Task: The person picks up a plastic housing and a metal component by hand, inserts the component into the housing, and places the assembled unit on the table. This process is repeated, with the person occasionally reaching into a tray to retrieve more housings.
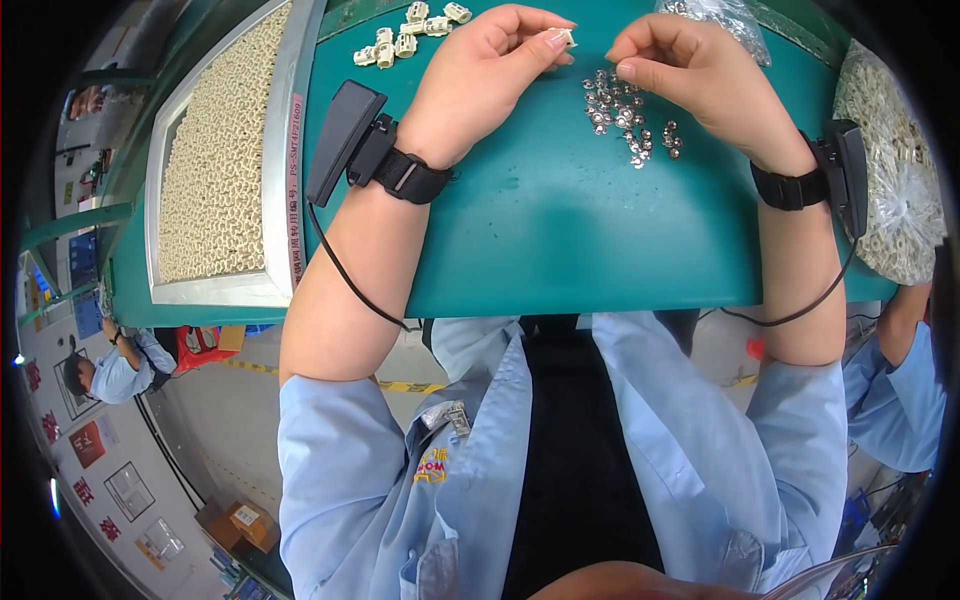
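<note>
My left hand [492,62] pinches a small cream plastic part [566,38] between thumb and fingertips, above the far side of the green table [520,230]. To its right my right hand [695,68] is closed, thumb and index finger nearly together. Whatever sits between those fingertips is too small to make out. Just below them lies a loose group of small shiny metal pieces [622,115]. Left of my left hand, several cream plastic cylindrical parts [405,42] are heaped on the table.
A metal-framed tray [278,200] packed with cream parts lies at the left. Clear plastic bags, one [885,170] full of pale parts, another [725,22] at the far edge, are on the right. Cabled wrist devices [345,145] are strapped to my arms. Other people are nearby on both sides.
</note>
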The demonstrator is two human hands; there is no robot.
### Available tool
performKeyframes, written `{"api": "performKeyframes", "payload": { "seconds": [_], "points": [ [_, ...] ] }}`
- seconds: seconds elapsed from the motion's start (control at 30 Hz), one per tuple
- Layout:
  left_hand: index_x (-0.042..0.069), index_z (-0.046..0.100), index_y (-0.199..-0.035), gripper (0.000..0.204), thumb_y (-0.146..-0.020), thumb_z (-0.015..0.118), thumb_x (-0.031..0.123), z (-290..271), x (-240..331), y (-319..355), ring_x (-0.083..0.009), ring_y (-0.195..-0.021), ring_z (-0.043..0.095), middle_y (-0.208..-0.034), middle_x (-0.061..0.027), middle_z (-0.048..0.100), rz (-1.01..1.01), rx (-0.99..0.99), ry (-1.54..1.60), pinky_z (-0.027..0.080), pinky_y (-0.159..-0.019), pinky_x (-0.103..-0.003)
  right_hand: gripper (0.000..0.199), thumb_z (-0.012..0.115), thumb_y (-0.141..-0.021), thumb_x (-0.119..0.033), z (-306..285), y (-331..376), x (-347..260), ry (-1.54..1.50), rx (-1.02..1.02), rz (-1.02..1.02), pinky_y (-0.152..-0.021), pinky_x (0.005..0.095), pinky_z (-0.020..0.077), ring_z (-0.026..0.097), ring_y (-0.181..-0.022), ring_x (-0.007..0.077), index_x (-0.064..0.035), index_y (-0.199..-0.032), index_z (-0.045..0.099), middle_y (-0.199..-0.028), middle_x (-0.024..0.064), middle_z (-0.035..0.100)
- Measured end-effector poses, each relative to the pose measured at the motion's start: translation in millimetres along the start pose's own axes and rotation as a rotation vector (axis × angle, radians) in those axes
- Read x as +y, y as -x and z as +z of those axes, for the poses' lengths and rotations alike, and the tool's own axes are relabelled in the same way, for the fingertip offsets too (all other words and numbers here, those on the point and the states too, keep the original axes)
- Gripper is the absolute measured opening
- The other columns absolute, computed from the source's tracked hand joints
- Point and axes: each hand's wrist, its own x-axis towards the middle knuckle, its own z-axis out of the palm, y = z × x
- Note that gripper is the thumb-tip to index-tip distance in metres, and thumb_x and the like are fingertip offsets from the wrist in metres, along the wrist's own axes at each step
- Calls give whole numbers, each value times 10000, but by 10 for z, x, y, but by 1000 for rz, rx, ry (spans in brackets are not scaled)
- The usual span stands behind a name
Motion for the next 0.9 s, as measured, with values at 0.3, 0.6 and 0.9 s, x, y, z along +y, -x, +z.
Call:
{"api": "performKeyframes", "payload": {
  "seconds": [0.3, 0.6, 0.9],
  "points": [
    [14, 576, -1089, 170, -952, 549, 112, 5, -11, 7, -73, -858, 570, -936, -9, 617, 20, -5, 53, 465, -799, -210, 154, 605, -885, -30, 45, -15, 72, -68, 29, -32, -669, 196, 462, 574, -743, 62, 15, -1030, 624, -833, 10, 635],
    [25, 538, -1072, 142, -948, 552, 94, 54, 16, 31, -78, -879, 573, -965, -20, 611, 34, -119, 258, 470, -816, -213, 84, 587, -903, -17, 31, -11, 86, -380, 26, -91, -669, 185, 456, 555, -742, 58, 12, -982, 594, -853, 16, 617],
    [18, 518, -1068, 133, -948, 543, 70, 10, -125, -142, -93, -918, 573, -991, -44, 605, 571, -450, 112, 467, -845, -219, 84, 607, -897, -42, 75, -47, 138, -493, -5, -88, -668, 173, 435, 541, -740, 50, -6, -972, 594, -848, -1, 610]
  ]
}}
